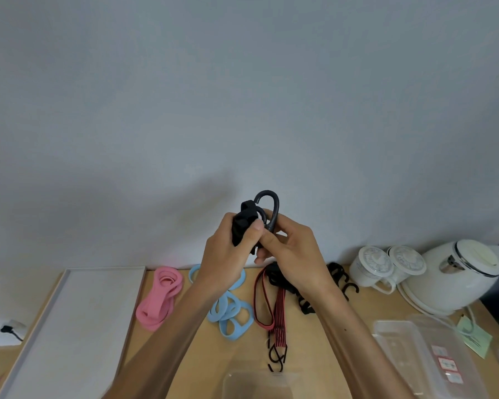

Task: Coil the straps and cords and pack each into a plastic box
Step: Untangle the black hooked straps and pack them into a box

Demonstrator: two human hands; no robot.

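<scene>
I hold a bundled black strap [242,226] raised above the table, in front of the wall. My left hand [228,254] is wrapped around the bundle, thumb pressed on its front. My right hand [291,251] pinches the base of its black hook [272,207], which points upward. On the wooden table [314,341] lie a pink strap [160,298], a light blue strap [231,312], a red-and-black bungee cord [275,312] with dark hooks, and more black cords [340,279] partly hidden by my right wrist. A clear plastic box [257,384] sits at the near edge between my forearms.
A stack of clear plastic boxes [421,352] stands at the right. Behind it are a white kettle [458,277] and two white lidded mugs [378,267]. A white board [75,326] covers the table's left side. A wall socket with a plug [9,329] is at far left.
</scene>
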